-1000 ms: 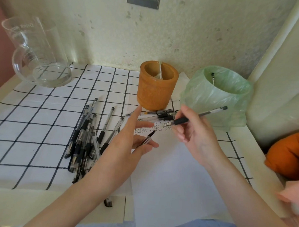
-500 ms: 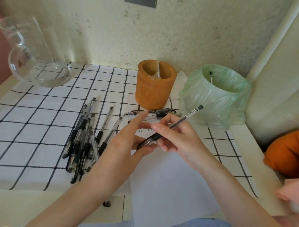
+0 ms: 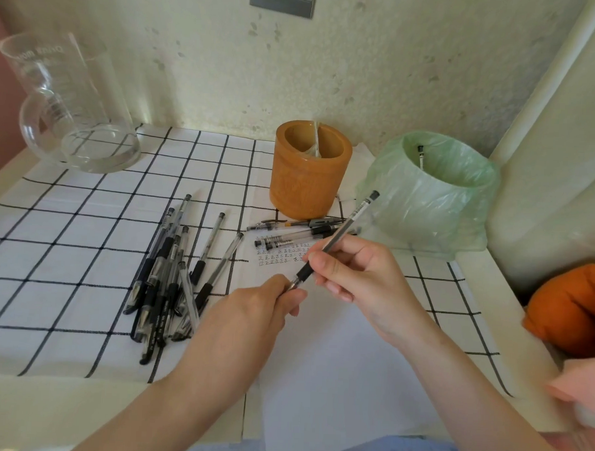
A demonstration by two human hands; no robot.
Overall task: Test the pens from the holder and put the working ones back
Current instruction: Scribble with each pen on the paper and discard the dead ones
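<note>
"How many pens were there?"
"One raised pen [image 3: 336, 240], one binned pen [image 3: 420, 157]; the pile [image 3: 164, 274] was too tangled to count."
"And containers?"
"One holder [image 3: 308, 178], one bin [image 3: 426, 210], one glass jug [image 3: 72, 113]."

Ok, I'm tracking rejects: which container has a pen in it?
The green-bagged bin: a pen stands inside it. The orange holder and glass jug show none.

Soft, bright, even light filled the scene; a glare strip ran along the foot of the wall [image 3: 398, 76] beside the glass jug [image 3: 66, 106]. Shadows under the pens [image 3: 164, 281] were faint. Wide-angle bending curved the edges; the lower-right corner was blurred.
</note>
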